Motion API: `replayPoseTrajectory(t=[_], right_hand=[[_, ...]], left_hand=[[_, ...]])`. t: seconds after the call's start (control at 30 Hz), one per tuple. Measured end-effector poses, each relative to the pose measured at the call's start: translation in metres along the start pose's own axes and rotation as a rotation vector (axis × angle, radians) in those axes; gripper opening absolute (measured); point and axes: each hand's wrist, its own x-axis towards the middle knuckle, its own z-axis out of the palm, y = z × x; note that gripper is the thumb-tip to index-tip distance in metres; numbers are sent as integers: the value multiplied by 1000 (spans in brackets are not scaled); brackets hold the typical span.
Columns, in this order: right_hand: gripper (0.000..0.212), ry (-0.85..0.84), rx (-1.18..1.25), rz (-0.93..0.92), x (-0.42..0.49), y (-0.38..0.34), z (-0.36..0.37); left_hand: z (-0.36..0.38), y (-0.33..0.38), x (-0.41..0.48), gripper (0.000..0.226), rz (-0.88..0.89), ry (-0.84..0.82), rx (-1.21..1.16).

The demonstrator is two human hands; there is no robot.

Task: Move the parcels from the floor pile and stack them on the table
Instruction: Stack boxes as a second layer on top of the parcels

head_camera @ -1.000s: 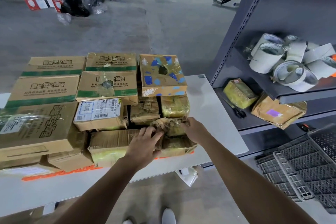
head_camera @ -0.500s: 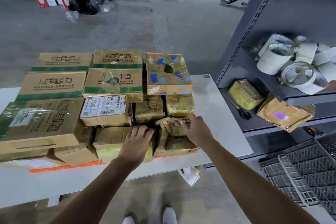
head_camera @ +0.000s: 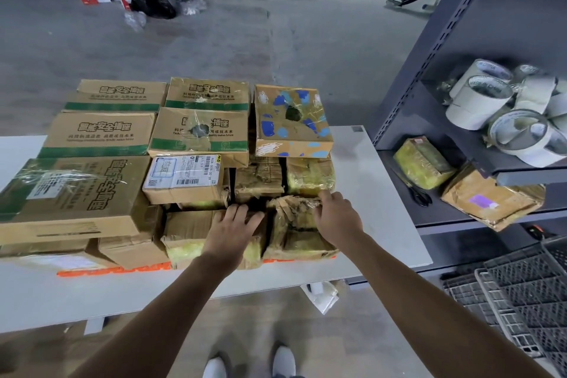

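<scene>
Parcel [head_camera: 294, 233] unmoved — right hand [head_camera: 337, 216] fingers still curled on it; left hand [head_camera: 233, 230] flat on neighbouring box [head_camera: 184, 227].

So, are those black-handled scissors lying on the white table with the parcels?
No, the black-handled scissors lie on the grey metal shelf, beside a yellow-taped parcel, not on the white table.

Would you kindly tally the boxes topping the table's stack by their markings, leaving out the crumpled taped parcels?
Cartons with large black characters: 5
Box with blue paint splotches: 1
Box with white shipping label: 1
Total: 7
</scene>
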Motion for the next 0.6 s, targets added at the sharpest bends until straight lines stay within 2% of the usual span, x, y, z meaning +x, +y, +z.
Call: replayPoseTrajectory(t=[0.2, 0.43, 0.6], right_hand=[[48, -9, 7, -28, 2, 5, -2], [38, 39, -90, -60, -1, -1, -11], [35, 129, -84, -189, 2, -17, -13]], left_hand=[[10, 5, -4, 80, -22, 119, -15], [8, 2, -7, 74, 8, 148, -34], [1, 6, -14, 82, 6, 104, -89]])
